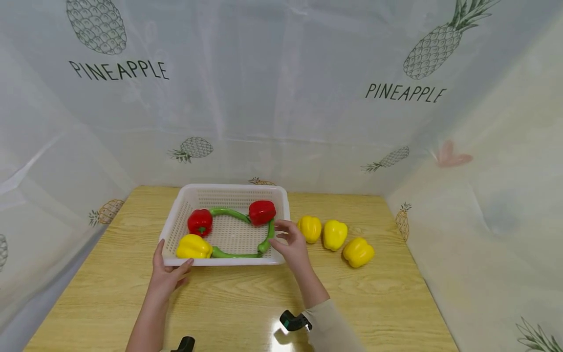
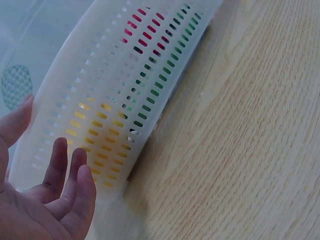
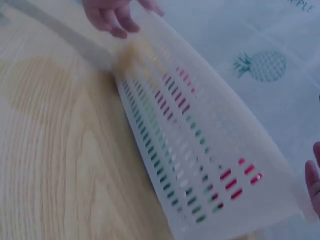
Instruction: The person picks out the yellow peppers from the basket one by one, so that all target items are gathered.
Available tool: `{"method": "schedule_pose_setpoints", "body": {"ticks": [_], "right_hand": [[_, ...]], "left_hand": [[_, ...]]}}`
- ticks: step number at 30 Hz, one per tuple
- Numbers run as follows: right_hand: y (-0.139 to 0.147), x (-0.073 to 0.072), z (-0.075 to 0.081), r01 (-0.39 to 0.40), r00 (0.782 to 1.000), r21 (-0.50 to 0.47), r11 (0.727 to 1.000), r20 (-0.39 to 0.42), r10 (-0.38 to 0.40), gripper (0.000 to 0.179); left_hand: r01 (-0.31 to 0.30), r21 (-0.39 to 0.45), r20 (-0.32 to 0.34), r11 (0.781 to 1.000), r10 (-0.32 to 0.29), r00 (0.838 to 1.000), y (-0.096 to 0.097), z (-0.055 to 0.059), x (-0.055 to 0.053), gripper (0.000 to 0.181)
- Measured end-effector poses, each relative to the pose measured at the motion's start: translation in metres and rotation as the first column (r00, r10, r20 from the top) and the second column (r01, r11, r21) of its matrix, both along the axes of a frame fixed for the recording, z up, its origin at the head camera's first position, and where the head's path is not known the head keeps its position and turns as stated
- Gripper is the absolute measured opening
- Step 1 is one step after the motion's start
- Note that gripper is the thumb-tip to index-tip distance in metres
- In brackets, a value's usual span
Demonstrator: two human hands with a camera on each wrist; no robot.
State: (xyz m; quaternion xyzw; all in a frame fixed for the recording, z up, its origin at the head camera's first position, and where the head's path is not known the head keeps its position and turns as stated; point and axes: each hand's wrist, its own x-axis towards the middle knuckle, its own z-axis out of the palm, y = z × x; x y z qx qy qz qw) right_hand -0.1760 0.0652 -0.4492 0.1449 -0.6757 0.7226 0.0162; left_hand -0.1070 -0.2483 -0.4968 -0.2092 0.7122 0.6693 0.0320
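A white perforated plastic basket (image 1: 222, 261) holds two red bell peppers (image 1: 200, 222), one yellow bell pepper (image 1: 193, 247) and three long green peppers (image 1: 228, 212). My left hand (image 1: 164, 278) is at its front left corner, fingers and thumb spread along the two sides. In the left wrist view the left hand's fingers (image 2: 59, 155) are relaxed beside the basket wall. Over the right rim reaches my right hand (image 1: 292, 247), thumb and fingers apart near the right-hand green pepper (image 1: 267, 239). Only fingers (image 3: 312, 177) of it show in the right wrist view.
Three yellow bell peppers (image 1: 335, 234) lie on the wooden table (image 1: 228, 303) right of the basket. A sheet printed with pineapples (image 1: 281, 98) hangs behind the table and along its sides. Dark devices (image 1: 293, 321) sit at both wrists.
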Motion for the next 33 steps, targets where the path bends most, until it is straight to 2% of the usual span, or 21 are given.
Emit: {"method": "schedule_pose_setpoints", "body": {"ticks": [6, 13, 17, 21, 27, 29, 33], "right_hand": [[-0.021, -0.006, 0.006, -0.112, 0.993, 0.073, 0.991, 0.042, 0.109, 0.042], [-0.041, -0.013, 0.013, -0.271, 0.962, 0.118, 0.955, 0.062, 0.265, 0.044], [-0.056, -0.025, 0.004, -0.326, 0.945, 0.184, 0.927, 0.079, 0.316, 0.045], [-0.07, -0.037, -0.003, -0.377, 0.925, 0.225, 0.899, 0.138, 0.354, 0.047], [-0.085, -0.051, 0.001, -0.476, 0.877, 0.302, 0.826, 0.226, 0.423, 0.051], [-0.088, -0.056, 0.003, -0.521, 0.851, 0.32, 0.791, 0.263, 0.455, 0.053], [-0.096, -0.065, 0.0, -0.617, 0.784, 0.313, 0.722, 0.327, 0.528, 0.053]], "left_hand": [[-0.004, -0.006, -0.004, 1.0, 0.004, 1.0, 0.0, 0.001, 0.001, 0.107], [0.006, 0.0, -0.012, 1.0, -0.006, 1.0, -0.002, 0.0, 0.0, 0.107], [0.001, 0.001, -0.012, 1.0, -0.001, 1.0, -0.002, 0.0, 0.0, 0.106], [0.004, 0.003, -0.017, 1.0, -0.004, 1.0, -0.002, 0.0, 0.001, 0.106], [0.006, 0.013, -0.02, 1.0, -0.006, 1.0, -0.002, 0.0, 0.002, 0.106], [0.003, 0.015, -0.021, 1.0, -0.003, 1.0, -0.001, 0.0, 0.001, 0.105], [-0.007, 0.017, -0.018, 1.0, 0.007, 1.0, -0.001, -0.002, 0.0, 0.106]]}}
